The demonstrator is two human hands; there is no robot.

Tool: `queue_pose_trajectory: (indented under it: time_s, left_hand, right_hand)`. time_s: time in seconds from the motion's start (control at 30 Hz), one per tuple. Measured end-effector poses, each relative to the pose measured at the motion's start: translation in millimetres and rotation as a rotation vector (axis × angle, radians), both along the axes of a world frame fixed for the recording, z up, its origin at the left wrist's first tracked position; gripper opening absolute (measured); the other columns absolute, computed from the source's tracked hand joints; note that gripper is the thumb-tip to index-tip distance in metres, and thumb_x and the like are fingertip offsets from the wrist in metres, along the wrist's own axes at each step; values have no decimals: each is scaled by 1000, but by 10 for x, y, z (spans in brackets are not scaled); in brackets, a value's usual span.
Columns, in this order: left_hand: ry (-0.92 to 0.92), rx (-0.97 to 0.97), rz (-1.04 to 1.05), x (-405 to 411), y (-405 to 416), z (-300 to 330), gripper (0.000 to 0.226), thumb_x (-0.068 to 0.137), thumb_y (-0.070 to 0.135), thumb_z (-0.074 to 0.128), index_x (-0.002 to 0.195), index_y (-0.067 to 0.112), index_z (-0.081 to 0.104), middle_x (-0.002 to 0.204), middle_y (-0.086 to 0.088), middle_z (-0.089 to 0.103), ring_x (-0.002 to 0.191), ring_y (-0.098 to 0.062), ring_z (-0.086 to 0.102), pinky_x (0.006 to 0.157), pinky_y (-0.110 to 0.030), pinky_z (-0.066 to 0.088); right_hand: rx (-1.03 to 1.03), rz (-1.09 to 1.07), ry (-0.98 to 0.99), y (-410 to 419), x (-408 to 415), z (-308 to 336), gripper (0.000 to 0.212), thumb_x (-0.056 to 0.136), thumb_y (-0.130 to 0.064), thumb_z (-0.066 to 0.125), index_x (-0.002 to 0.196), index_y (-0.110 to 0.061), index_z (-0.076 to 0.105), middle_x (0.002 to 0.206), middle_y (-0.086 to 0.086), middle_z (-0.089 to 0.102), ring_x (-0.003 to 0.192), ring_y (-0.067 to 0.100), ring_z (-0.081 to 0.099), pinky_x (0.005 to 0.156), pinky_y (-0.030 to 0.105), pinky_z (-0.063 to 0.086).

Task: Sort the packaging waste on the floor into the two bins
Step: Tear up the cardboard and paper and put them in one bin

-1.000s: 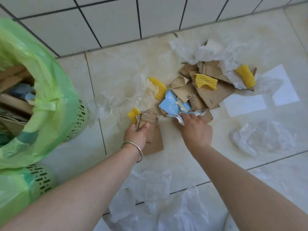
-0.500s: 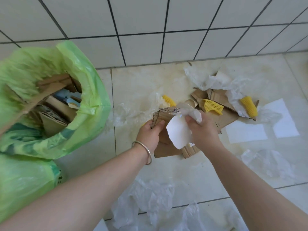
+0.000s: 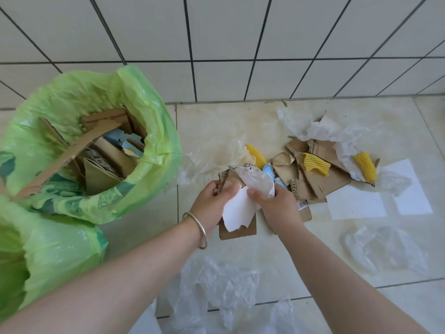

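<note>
Item: sorting of packaging waste, floor (image 3: 240,121) of pale tiles against a white tiled wall (image 3: 240,32)

Left hand (image 3: 212,201): fingers curled round a bundle of brown cardboard pieces (image 3: 237,231), thumb pressed on a white paper sheet (image 3: 237,208) lying over the bundle; a metal bangle (image 3: 199,227) sat on the wrist

Right hand (image 3: 277,203): fingers pinched the upper part of the same white paper sheet together with crumpled whitish wrapping (image 3: 255,179); a cardboard piece with a barcode label (image 3: 304,206) showed just beside this hand, and whether it was gripped could not be told

Held bundle: raised in front of the person, between the bins and the waste pile

Cardboard bin (image 3: 154,131): green-lined, at the left, by the wall; it contained brown cardboard offcuts and some pale blue card

Second bin (image 3: 60,249): green-lined, at the lower left, touching the first; contents not visible

Waste pile (image 3: 320,179): torn brown cardboard on the floor to the right of the hands, near the wall. Three yellow foam nets lay among it: one (image 3: 255,155) nearest the hands, one (image 3: 315,163) on the cardboard, one (image 3: 364,165) at the right end of the pile. Clear plastic film (image 3: 310,126) lay crumpled over the far side of the pile

Loose film: one sheet (image 3: 209,160) between the cardboard bin and the pile, one (image 3: 380,249) at the right, more (image 3: 216,290) at the near edge of the view under the forearms
</note>
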State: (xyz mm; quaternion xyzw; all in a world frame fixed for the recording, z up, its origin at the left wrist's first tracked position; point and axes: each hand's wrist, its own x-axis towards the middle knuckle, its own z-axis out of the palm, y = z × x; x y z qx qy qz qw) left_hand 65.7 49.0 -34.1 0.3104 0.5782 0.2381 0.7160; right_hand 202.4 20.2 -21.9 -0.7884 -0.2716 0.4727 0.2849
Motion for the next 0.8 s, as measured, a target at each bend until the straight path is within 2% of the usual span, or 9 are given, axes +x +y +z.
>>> queue_pose_trajectory:
  time_s: [0.03, 0.1, 0.23, 0.33, 0.43, 0.53, 0.6, 0.7, 0.8]
  left_hand:
    - [32, 18, -25, -15, -12, -11, 10, 82, 25, 67, 89, 22, 60, 90, -5, 66, 81, -23, 61, 72, -34, 47]
    - [117, 64, -64, -40, -28, -57, 13, 86, 13, 63, 85, 25, 59, 88, -3, 66, 83, -24, 61, 75, -34, 47]
    - [251, 100, -47, -73, 7, -128, 10, 87, 13, 60, 94, 21, 59, 93, -3, 65, 89, -24, 61, 85, -35, 48]
    - [274, 82, -24, -72, 31, -212, 10, 87, 12, 60, 93, 20, 58, 96, -4, 65, 92, -26, 62, 89, -39, 49]
    - [281, 49, -15, -33, 43, -317, 12, 87, 11, 60, 86, 22, 57, 91, -3, 64, 87, -26, 61, 87, -39, 49]
    - [290, 0, 20, 67, 36, -429, 8, 87, 11, 59, 89, 18, 57, 94, -6, 63, 84, -24, 59, 81, -34, 48]
    - [293, -20, 27, 151, 30, -483, 10, 87, 13, 59, 97, 17, 58, 98, -6, 63, 87, -24, 59, 83, -34, 48]
    - [348, -10, -32, 237, 44, -535, 26, 88, 17, 59, 113, 10, 57, 106, -6, 63, 93, -24, 58, 86, -32, 45]
    - [406, -15, -43, 246, 98, -599, 34, 88, 19, 58, 120, 8, 55, 116, -9, 63, 98, -26, 59, 89, -33, 45]
  right_hand:
    - [0, 10, -12, -3, -21, -15, 19, 84, -30, 66, 98, -20, 58, 90, -2, 61, 83, 18, 57, 62, 24, 42]
    - [11, 30, -40, -4, -57, -37, 18, 86, -33, 63, 96, -20, 54, 89, -3, 59, 84, 18, 55, 59, 20, 40]
    - [18, 13, -42, 2, -104, -121, 15, 91, -36, 55, 96, -22, 53, 87, -3, 58, 85, 18, 55, 69, 28, 40]
    - [-47, 51, -88, -8, -103, -228, 21, 93, -34, 51, 106, -19, 56, 87, -3, 57, 86, 18, 51, 73, 28, 37]
    - [-89, 84, -145, 2, -49, -357, 29, 93, -33, 51, 115, -14, 56, 96, 1, 57, 89, 17, 47, 75, 28, 35]
    - [-94, 58, -162, 38, 2, -492, 32, 92, -31, 53, 118, -11, 55, 106, 4, 59, 90, 17, 47, 77, 28, 36]
    - [-82, 29, -206, 75, 42, -567, 33, 94, -30, 49, 119, -9, 53, 110, 6, 57, 96, 20, 50, 78, 28, 35]
    - [-69, 41, -339, 145, 148, -677, 34, 97, -27, 43, 118, -4, 53, 121, 13, 51, 112, 30, 48, 84, 32, 36]
    - [-58, 61, -403, 230, 254, -776, 33, 94, -25, 47, 116, -3, 58, 128, 11, 46, 119, 27, 44, 87, 31, 36]
